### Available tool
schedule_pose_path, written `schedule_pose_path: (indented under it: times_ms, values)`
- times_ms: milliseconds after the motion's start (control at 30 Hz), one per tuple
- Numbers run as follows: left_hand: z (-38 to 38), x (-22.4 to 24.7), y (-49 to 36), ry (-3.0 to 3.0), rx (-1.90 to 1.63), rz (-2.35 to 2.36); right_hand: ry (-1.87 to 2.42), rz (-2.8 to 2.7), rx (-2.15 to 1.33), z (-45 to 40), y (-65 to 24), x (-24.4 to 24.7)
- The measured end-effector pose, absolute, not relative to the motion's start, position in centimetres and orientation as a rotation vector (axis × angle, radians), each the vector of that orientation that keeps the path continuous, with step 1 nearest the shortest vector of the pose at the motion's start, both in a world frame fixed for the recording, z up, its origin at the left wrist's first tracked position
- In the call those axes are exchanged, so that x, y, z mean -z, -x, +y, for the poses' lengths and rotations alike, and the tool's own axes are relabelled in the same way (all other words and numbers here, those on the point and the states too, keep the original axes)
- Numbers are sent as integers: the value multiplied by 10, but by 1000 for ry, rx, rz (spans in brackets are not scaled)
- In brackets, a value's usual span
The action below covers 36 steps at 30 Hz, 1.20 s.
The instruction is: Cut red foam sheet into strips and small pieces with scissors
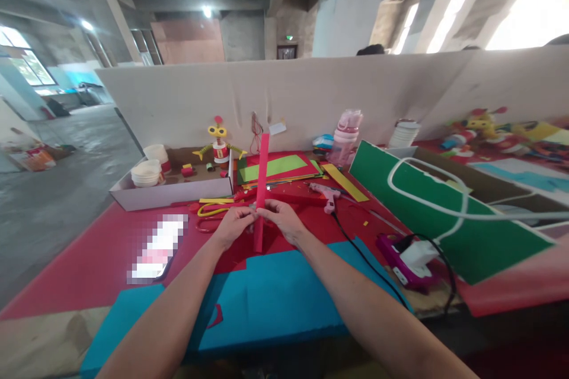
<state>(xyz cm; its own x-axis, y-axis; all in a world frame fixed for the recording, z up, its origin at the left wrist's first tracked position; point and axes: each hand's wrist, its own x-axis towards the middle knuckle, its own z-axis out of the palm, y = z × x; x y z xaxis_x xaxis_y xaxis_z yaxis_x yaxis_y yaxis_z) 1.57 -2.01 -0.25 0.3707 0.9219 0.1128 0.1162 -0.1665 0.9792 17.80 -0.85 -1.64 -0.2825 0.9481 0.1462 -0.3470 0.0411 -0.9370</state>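
Observation:
A long red paper strip (263, 172) stands nearly upright in the middle of the view, held by both hands near its lower part. My left hand (237, 224) pinches its left edge, and my right hand (280, 219) pinches it from the right. Behind the hands, scissors with yellow handles (213, 209) lie on the red table cover (102, 243). A pink glue gun (328, 194) rests right of the strip, its black cord running toward the front. Blue sheets (284, 296) lie beneath my forearms.
At the left are a phone (160, 249) and a box (178, 192) with paper cups (146, 172). Behind stand a robot-like figure (219, 151) and a pink bottle (345, 136). A green board (435, 213) and purple power strip (406, 263) occupy the right.

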Motion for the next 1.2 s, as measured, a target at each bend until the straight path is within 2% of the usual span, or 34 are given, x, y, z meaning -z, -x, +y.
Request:
schedule_pose_path:
  times_ms: [467,867,1200]
  values:
    - [-18,19,-30,-1620,-1062,1221,852,-1208,-1398,-3,-175,26]
    - [-22,11,-29,-1479,-955,1075,760,-1214,-1587,0,-185,26]
    - [-20,14,-31,-1474,-975,1103,717,-1175,-1586,-2,-183,23]
